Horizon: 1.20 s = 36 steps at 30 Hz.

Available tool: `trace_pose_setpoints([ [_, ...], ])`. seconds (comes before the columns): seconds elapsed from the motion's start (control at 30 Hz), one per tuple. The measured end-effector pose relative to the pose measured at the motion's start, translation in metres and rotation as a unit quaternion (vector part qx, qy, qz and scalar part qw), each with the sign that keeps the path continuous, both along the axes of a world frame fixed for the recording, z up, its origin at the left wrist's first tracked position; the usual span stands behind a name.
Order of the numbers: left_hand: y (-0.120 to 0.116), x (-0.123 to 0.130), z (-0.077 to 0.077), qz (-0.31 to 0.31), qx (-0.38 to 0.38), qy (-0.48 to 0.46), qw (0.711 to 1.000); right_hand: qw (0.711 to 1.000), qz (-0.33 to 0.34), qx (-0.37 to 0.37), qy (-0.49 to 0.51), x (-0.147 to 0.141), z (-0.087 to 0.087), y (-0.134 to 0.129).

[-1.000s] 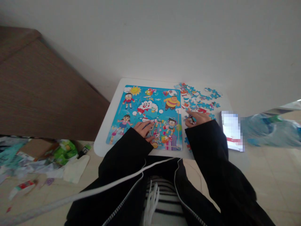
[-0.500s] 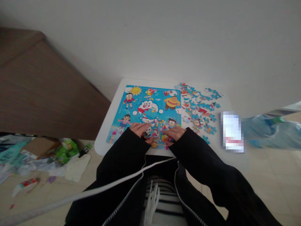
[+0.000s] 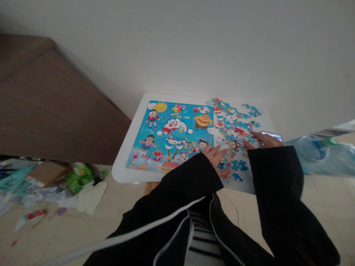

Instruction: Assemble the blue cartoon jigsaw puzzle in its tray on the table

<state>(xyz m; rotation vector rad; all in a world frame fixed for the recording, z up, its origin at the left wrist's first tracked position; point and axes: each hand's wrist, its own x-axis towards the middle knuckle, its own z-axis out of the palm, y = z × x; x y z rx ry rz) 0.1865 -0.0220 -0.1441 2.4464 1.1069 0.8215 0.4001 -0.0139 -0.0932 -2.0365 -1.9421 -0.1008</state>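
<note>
The blue cartoon jigsaw puzzle (image 3: 149, 135) lies flat on a white table (image 3: 122, 162). Loose puzzle pieces (image 3: 231, 118) are scattered to its right. My left hand (image 3: 215, 158) rests across the puzzle's lower right edge and the pieces beside it, fingers spread, with nothing seen in its grasp. Over the right side of the pile is my right hand (image 3: 264, 140), its thumb and index finger apart and reaching towards the pieces. Fingertip contact there is too small to tell. My left sleeve hides the puzzle's lower right corner.
A phone (image 3: 273, 135) lies at the table's right, partly covered by my right hand. Beyond it is a clear plastic bag (image 3: 324, 155). A brown wooden cabinet (image 3: 63, 107) stands left, with bags and litter (image 3: 55, 184) on the floor. A wall rises behind.
Both hands have moved right, off the lower part of the puzzle, to the loose pieces. The puzzle's lower pictures are uncovered; the phone is now partly hidden. Several blue pieces show near the front edge.
</note>
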Motion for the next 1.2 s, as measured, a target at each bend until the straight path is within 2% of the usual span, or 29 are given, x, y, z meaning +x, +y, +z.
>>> trace_pose_setpoints([
  [0.07,-0.007,0.01,-0.002,0.004,0.01,0.029,1.0,0.999,0.017,0.03,0.013,-0.013,0.002,0.001],
  [0.17,-0.002,-0.018,0.009,0.074,0.001,0.047,0.996,0.994,0.088,0.052,0.036,-0.056,-0.005,0.005],
  [0.27,0.024,-0.069,0.023,0.172,-0.023,0.115,0.978,0.981,0.187,0.026,0.052,-0.106,-0.019,0.014],
  [0.33,0.047,-0.094,0.026,0.21,-0.037,0.166,0.963,0.97,0.24,-0.004,0.041,-0.133,-0.026,0.022],
  [0.43,0.075,-0.11,0.019,0.174,-0.064,0.211,0.96,0.957,0.281,-0.065,0.013,-0.157,-0.031,0.032],
  [0.53,0.088,-0.111,0.006,0.116,-0.066,0.205,0.97,0.955,0.278,-0.103,0.004,-0.161,-0.031,0.037],
  [0.63,0.092,-0.11,-0.002,0.091,-0.046,0.158,0.982,0.957,0.266,-0.113,0.037,-0.155,-0.031,0.039],
  [0.77,0.092,-0.11,-0.006,0.095,-0.059,0.074,0.991,0.953,0.252,-0.12,0.121,-0.148,-0.035,0.039],
  [0.87,0.091,-0.116,-0.001,0.107,-0.088,-0.001,0.99,0.96,0.239,-0.082,0.122,-0.15,-0.04,0.037],
  [0.93,0.09,-0.128,0.006,0.141,-0.092,-0.022,0.985,0.964,0.231,-0.069,0.111,-0.155,-0.043,0.035],
  [1.07,0.092,-0.156,0.016,0.217,-0.067,0.003,0.974,0.967,0.222,-0.102,0.07,-0.165,-0.048,0.032],
  [1.2,0.101,-0.155,0.005,0.178,-0.083,0.056,0.979,0.959,0.247,-0.117,0.073,-0.164,-0.047,0.037],
])
